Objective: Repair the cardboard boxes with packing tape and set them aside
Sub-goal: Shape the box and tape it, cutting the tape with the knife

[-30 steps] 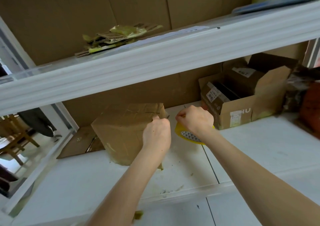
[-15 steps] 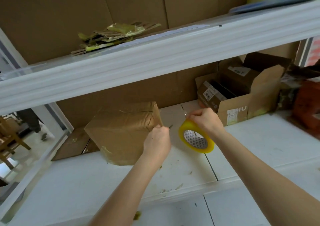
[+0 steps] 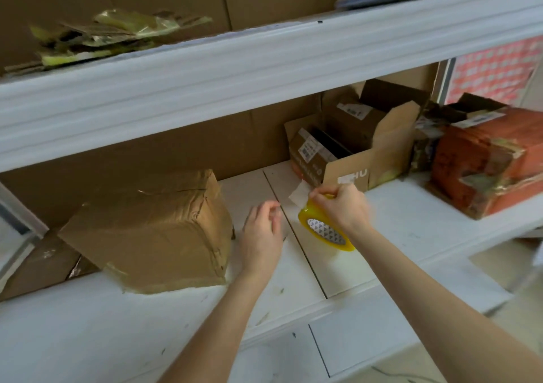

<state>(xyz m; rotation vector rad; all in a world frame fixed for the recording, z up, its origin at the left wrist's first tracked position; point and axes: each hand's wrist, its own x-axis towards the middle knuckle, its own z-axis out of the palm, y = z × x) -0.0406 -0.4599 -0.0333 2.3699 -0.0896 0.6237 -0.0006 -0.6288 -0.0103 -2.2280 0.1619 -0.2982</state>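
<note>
A brown cardboard box [image 3: 152, 229], wrapped in wrinkled tape, stands on the white shelf [image 3: 411, 224] left of centre. My left hand [image 3: 261, 235] hovers just right of the box, apart from it, with fingers loosely curled and nothing visible in them; it is blurred. My right hand [image 3: 340, 206] grips a yellow roll of packing tape [image 3: 326, 232] above the shelf. A short loose end of tape [image 3: 298, 194] sticks up from the roll beside my right fingertips.
An open cardboard box [image 3: 352, 159] holding smaller boxes stands at the back right, with a red taped box [image 3: 493, 159] farther right. Flat cardboard [image 3: 38, 265] lies at the far left. A thick white upper shelf beam [image 3: 264, 68] overhangs, carrying scraps [image 3: 111, 33].
My left hand has come away from the box's right edge and loosened. My right hand has carried the tape roll to the right, and the loose tape end now shows.
</note>
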